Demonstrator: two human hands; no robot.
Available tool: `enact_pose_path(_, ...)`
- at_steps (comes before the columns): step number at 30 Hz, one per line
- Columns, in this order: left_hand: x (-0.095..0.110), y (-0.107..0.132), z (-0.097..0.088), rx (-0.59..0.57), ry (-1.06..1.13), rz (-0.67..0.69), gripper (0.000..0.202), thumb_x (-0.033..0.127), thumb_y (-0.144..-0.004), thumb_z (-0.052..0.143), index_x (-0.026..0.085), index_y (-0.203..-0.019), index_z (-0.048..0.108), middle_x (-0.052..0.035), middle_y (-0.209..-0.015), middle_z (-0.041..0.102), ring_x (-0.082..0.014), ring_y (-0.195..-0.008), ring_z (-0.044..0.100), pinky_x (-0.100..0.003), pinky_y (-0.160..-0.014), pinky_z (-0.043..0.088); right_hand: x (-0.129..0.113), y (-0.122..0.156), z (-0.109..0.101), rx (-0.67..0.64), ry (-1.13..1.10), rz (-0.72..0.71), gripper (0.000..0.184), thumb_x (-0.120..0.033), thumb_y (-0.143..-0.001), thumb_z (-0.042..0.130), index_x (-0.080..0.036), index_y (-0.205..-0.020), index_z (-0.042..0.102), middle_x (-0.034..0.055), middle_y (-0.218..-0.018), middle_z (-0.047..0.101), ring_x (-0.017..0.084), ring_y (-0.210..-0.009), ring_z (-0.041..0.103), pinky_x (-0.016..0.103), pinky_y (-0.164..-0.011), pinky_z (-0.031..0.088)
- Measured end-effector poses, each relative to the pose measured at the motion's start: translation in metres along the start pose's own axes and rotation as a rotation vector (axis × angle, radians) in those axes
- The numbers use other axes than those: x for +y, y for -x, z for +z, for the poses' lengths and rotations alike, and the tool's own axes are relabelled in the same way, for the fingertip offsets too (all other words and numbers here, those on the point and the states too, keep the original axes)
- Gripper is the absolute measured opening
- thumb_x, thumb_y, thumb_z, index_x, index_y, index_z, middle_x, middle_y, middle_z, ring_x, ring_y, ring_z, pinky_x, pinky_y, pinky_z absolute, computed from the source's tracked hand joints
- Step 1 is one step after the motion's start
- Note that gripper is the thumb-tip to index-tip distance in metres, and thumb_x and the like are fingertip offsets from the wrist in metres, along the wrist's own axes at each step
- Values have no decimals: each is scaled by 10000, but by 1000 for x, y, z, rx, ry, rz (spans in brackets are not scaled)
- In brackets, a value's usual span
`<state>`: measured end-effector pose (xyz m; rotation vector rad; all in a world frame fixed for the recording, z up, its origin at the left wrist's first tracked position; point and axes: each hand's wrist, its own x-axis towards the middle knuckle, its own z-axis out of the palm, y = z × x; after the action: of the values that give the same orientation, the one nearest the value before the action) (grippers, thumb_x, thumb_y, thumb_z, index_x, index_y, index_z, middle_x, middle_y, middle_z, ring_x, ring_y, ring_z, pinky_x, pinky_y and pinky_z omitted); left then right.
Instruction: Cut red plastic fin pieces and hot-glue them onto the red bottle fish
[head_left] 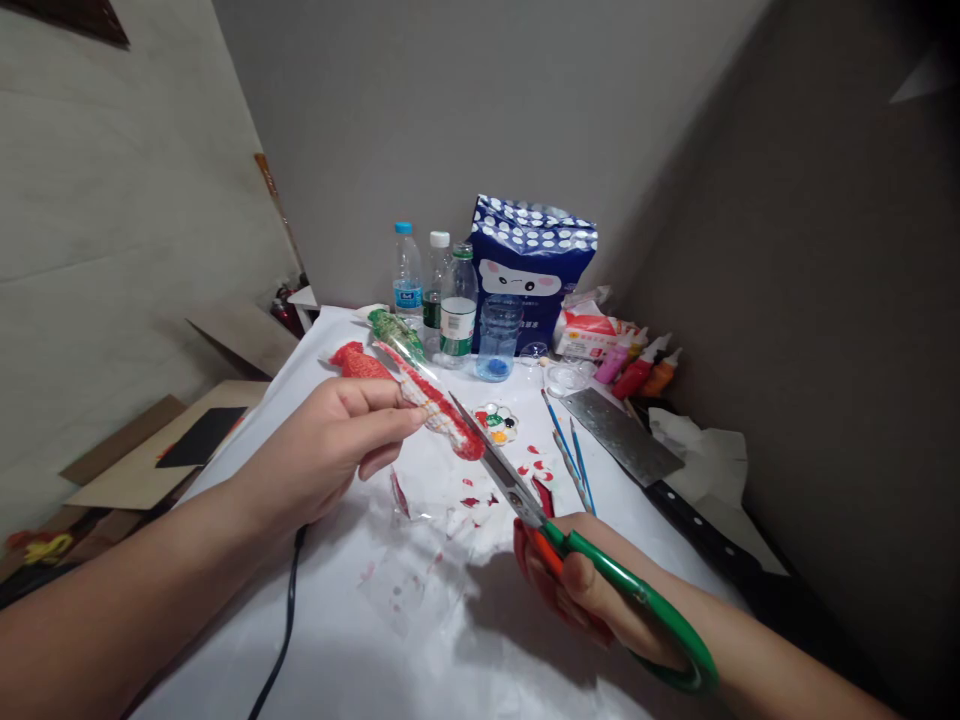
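My left hand (pixel 341 440) is closed on a long clear plastic piece (pixel 427 400) painted red, white and green, held up over the white table cover (pixel 352 620). My right hand (pixel 581 590), smeared with red paint, grips green-handled scissors (pixel 570 540). The open blades (pixel 491 460) sit at the red-painted lower end of the plastic piece. Red paint scraps (pixel 536 465) and clear plastic offcuts (pixel 409 580) lie on the cover under both hands.
Water bottles (pixel 457 305), a cut bottle base with a blue cap (pixel 496 340) and a blue polka-dot bag (pixel 529 265) stand at the back. Paint tubes (pixel 637 370), a palette (pixel 496 422), brushes (pixel 570 455) and a large cleaver (pixel 645 460) lie right. A black cable (pixel 289 610) runs left.
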<state>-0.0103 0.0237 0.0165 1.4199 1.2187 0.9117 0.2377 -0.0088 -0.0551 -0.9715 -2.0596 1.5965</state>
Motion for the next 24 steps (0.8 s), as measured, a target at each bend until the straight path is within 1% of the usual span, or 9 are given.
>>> enact_pose_path(2,1,3,0,0,-22,20,237,278,-840,589,156,-641,546,93,-419,335,-17,-349,245,-143,-323,200,2,0,0,-25,7,-17,757,-906,-704,215,-182,-685,436,-8,-573,446,102,-495,377,223,-427,307)
enact_pose_path(5,-2,4,1,-9,-64,40,248,319,-862,569,163,-675,529,105,-453,287,-19,-368,226,-143,-337,185,4,0,1,-41,9,-56,789,-912,-690,183,-176,-801,442,24,-728,474,130,-615,410,241,-525,383)
enact_pose_path(7,-6,4,2,-38,-122,55,270,343,-878,549,164,-678,517,104,-467,284,-21,-378,223,-145,-340,167,3,0,1,-54,33,-62,800,-915,-680,180,-174,-836,438,27,-775,465,142,-665,402,259,-585,396)
enact_pose_path(9,-10,4,3,-71,-173,62,294,353,-887,538,161,-667,502,100,-478,300,-22,-389,221,-147,-342,146,0,-1,2,-77,68,-66,807,-910,-681,154,-171,-844,435,27,-792,452,145,-681,383,267,-605,388)
enact_pose_path(12,-15,2,5,-102,-168,53,299,355,-895,528,158,-673,493,99,-492,318,-22,-401,212,-151,-350,133,-5,-2,1,-81,87,-84,788,-890,-705,115,-174,-821,423,16,-767,432,138,-658,358,266,-577,358)
enact_pose_path(14,-17,2,6,-108,-139,46,290,349,-898,527,158,-683,490,99,-502,323,-24,-410,210,-155,-360,136,-6,-2,1,-69,85,-89,767,-882,-718,118,-178,-791,412,8,-732,428,131,-630,349,263,-550,336)
enact_pose_path(20,-20,0,5,-129,-45,45,293,346,-899,532,160,-681,468,93,-533,310,-41,-464,222,-168,-409,166,7,0,5,-13,-12,-71,712,-862,-759,196,-185,-749,414,-13,-650,411,103,-550,332,221,-458,290)
enact_pose_path(24,-19,0,6,-141,-22,27,280,349,-897,534,169,-692,470,91,-532,304,-52,-464,209,-190,-412,151,12,0,6,-3,-41,-35,680,-849,-772,257,-188,-713,402,-19,-617,406,87,-512,322,202,-417,275)
